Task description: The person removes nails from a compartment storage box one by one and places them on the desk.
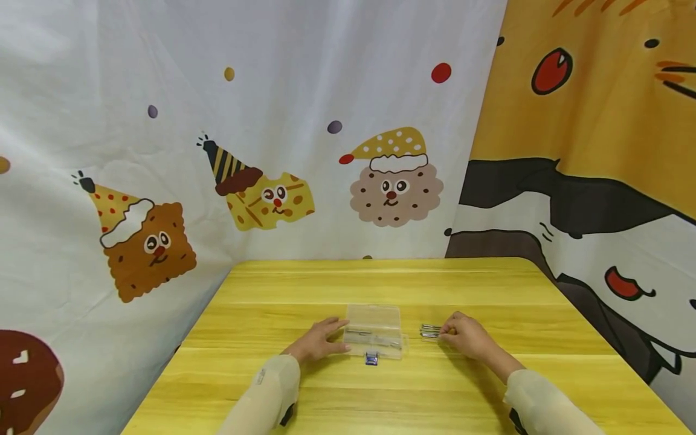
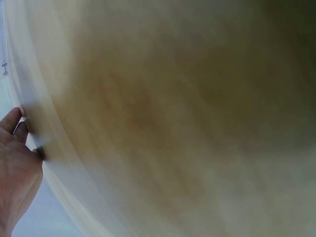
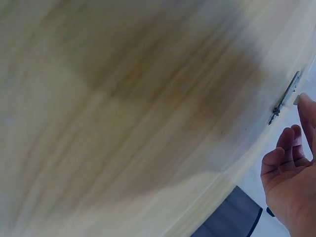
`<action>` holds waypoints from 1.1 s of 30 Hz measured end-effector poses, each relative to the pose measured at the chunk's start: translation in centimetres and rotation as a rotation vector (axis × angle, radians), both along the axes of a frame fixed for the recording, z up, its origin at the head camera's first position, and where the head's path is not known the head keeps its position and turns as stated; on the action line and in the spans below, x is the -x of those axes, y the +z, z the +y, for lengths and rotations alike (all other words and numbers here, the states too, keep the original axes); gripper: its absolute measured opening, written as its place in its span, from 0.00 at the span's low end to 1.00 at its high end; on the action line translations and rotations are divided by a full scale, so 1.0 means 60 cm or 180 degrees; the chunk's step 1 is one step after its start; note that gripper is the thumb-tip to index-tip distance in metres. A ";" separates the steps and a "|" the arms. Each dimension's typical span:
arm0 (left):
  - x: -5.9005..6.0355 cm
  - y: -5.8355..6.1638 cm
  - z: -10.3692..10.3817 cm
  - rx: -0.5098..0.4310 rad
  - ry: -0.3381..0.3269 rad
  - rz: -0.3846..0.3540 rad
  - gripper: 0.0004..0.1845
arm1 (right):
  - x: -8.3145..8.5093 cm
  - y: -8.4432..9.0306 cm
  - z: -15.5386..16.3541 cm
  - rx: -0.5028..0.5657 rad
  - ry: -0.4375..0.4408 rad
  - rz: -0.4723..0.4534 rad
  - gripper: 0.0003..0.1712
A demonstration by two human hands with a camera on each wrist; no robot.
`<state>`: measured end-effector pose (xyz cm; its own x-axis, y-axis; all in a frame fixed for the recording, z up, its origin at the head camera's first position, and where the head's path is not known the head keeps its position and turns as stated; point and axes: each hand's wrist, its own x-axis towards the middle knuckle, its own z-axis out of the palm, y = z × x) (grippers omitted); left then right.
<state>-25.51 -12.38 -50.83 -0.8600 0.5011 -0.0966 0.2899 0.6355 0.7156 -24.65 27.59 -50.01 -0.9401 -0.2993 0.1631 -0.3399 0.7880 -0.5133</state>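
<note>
A clear plastic case [image 1: 373, 316] lies on the table with its lid raised, and a few thin metal pieces [image 1: 360, 331] sit inside it. A small blue piece [image 1: 371, 359] stands at the case's front edge. My left hand [image 1: 321, 339] is at the case's left side, fingers extended and fingertips at its edge; the left wrist view also shows the hand [image 2: 17, 163]. Right of the case lie several slim metal rods [image 1: 429, 330], side by side. My right hand [image 1: 467, 335] pinches at their right ends with thumb and index finger. In the right wrist view the rods [image 3: 285, 98] are beside the fingertips.
The wood-grain table [image 1: 348, 399] has rounded far corners. Behind it hangs a white curtain [image 1: 304, 72] printed with cartoon biscuits and cheese, and a yellow and black print [image 1: 598, 121] covers the right side.
</note>
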 end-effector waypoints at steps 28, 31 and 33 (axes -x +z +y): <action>0.001 -0.001 0.001 0.0033 0.0032 -0.0025 0.39 | 0.015 0.036 -0.060 0.0449 -0.0017 0.0003 0.05; 0.002 0.000 0.002 0.0031 0.0043 -0.0015 0.38 | 0.017 0.040 -0.079 0.0606 -0.0005 -0.0039 0.05; 0.003 0.001 0.002 0.0049 0.0045 -0.0013 0.39 | 0.020 0.039 -0.091 0.0678 0.0030 -0.0058 0.06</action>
<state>-25.66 -12.24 -50.79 -0.8665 0.4874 -0.1077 0.2780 0.6504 0.7069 -25.84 22.10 -47.69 -0.9408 -0.2688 0.2066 -0.3360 0.6578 -0.6741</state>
